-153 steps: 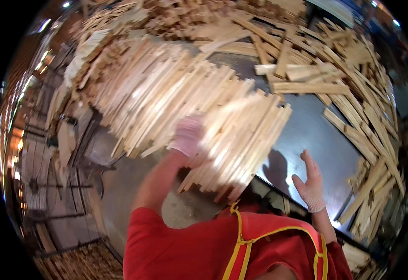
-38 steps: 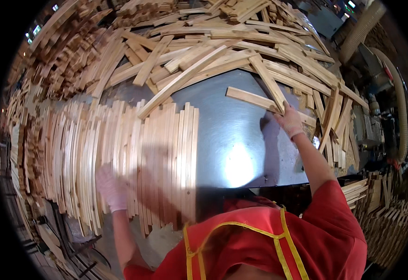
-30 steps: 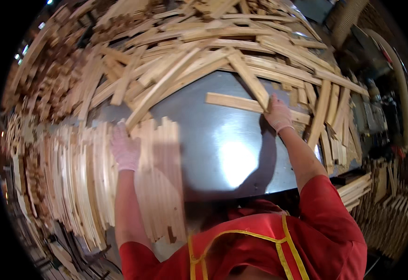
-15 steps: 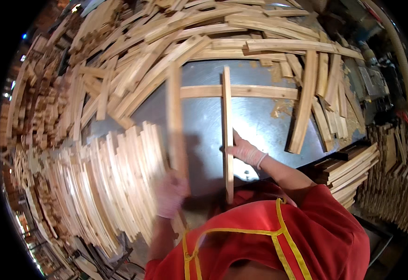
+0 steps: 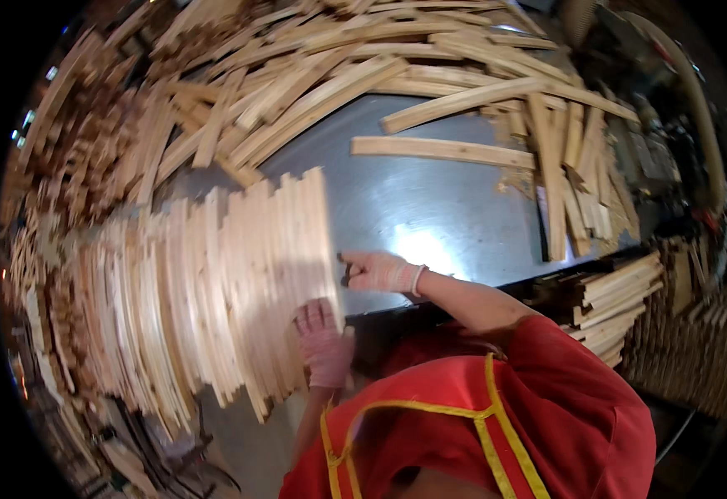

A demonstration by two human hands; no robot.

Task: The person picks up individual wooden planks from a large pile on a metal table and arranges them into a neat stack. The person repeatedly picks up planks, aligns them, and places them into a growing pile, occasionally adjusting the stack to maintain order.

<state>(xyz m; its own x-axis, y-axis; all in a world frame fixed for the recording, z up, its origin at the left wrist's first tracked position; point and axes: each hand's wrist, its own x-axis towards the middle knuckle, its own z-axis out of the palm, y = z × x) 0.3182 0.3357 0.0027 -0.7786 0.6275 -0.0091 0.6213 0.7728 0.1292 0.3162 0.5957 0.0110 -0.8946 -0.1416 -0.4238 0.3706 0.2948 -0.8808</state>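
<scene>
Slats of pale wood lie side by side in a row (image 5: 214,291) on the left part of the grey metal table (image 5: 430,216). We see our left hand (image 5: 323,343), gloved, laid flat with fingers spread on the near ends of the rightmost slats, at the table's near edge. Our right hand (image 5: 378,272), also gloved, rests against the right edge of the row, fingers loosely extended and pointing left; it grips nothing that we can make out. The two hands sit near each other, left one lower in the view.

Beyond the row, a loose heap of slats (image 5: 314,75) curves across the far side of the table. One single slat (image 5: 442,150) lies apart on bare metal, crosswise to the row. More slats (image 5: 576,166) pile up at the right side. A stack of slats (image 5: 617,291) sits below the table's right edge. We wear a red top with yellow straps (image 5: 497,424).
</scene>
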